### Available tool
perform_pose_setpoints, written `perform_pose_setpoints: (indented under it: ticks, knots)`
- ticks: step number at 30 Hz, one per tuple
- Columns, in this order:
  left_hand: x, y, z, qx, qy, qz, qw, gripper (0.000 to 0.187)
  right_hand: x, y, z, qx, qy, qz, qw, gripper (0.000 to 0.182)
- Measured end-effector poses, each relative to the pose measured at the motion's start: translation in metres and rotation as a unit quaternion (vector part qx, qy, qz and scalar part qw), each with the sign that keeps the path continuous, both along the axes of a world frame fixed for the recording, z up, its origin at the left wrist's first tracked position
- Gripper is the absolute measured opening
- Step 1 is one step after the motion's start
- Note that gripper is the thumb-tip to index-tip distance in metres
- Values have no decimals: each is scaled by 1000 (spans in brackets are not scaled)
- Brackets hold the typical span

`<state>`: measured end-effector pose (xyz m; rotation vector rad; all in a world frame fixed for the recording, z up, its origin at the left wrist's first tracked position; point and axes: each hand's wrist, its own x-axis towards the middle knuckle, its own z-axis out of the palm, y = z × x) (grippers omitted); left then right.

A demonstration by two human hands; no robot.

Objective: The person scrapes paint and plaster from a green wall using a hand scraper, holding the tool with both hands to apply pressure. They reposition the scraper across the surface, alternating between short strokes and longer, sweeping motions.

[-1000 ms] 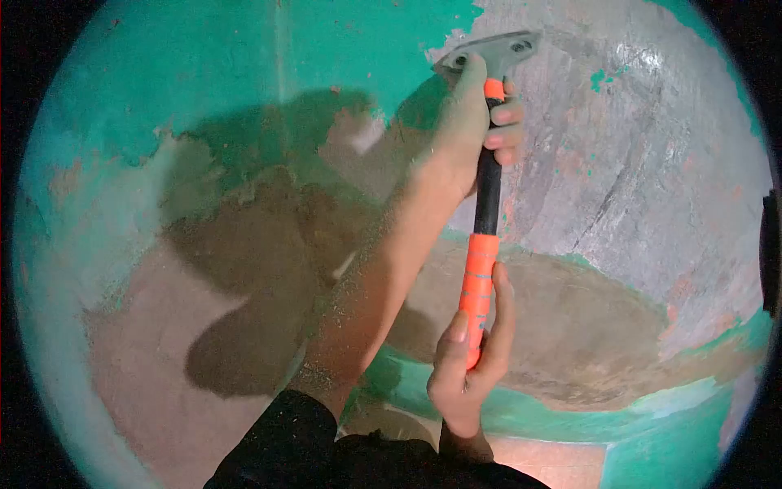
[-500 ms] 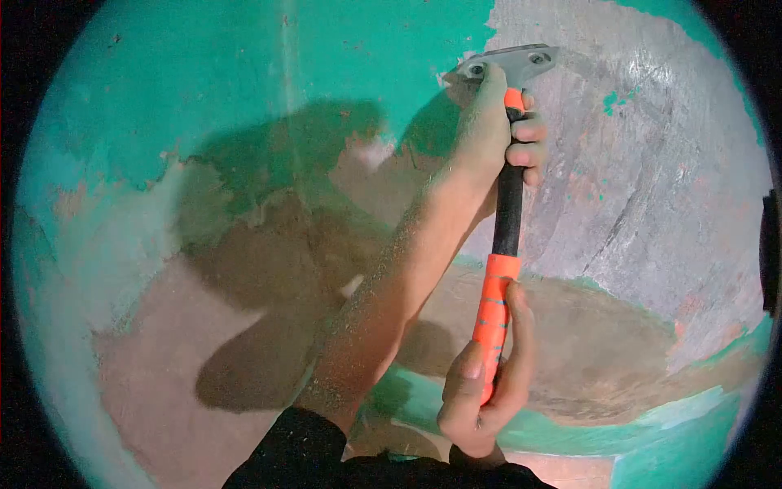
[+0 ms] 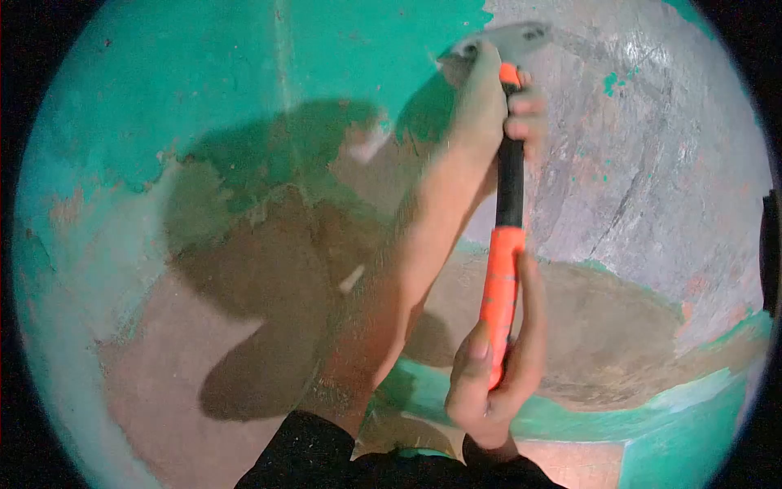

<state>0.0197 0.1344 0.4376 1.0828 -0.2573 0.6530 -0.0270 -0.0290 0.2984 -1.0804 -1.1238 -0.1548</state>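
Observation:
A long-handled scraper point(image 3: 509, 191) stands nearly upright in front of the wall, with a wide grey blade at the top and a black and orange handle. My left hand point(image 3: 487, 106) is closed round the handle just below the blade, its thumb pushed up against the blade head. Lower down, my right hand point(image 3: 493, 383) grips the orange end of the handle between thumb and fingers. The blade lies against the wall along the border between green paint and bared grey surface; motion blurs it slightly.
Green paint point(image 3: 204, 65) covers the upper left of the wall. Scraped grey plaster point(image 3: 643, 163) spreads on the right, and a brownish bare patch point(image 3: 603, 334) lies below it. Shadows of my arms fall on the left. A dark object point(image 3: 769, 253) shows at the right edge.
The scraper and both hands have moved upward along the wall, the blade sliding a little up and to the left. Both hands keep their grip.

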Motion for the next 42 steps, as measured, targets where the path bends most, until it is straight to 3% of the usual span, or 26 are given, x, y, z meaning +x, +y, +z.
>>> perform_pose_setpoints:
  ticks: [4, 16, 27, 38, 42]
  knots:
    - [-1, -1, -3, -3, 2, -2, 1000, 49, 2, -7, 4, -44, 41, 6, 998, 60]
    - [6, -4, 4, -13, -4, -6, 1000, 49, 8, -10, 4, -24, -108, -68, 992, 60]
    - [1, -6, 10, -3, 4, 7, 1000, 49, 7, -11, 19, -32, -137, -78, 987, 61]
    - [4, -5, 22, 24, -9, 33, 999, 48, 8, -9, 22, -10, -94, -90, 991, 58]
    - [-9, -30, 14, -35, 52, 28, 998, 43, 2, -15, 16, -23, -49, -57, 997, 58]
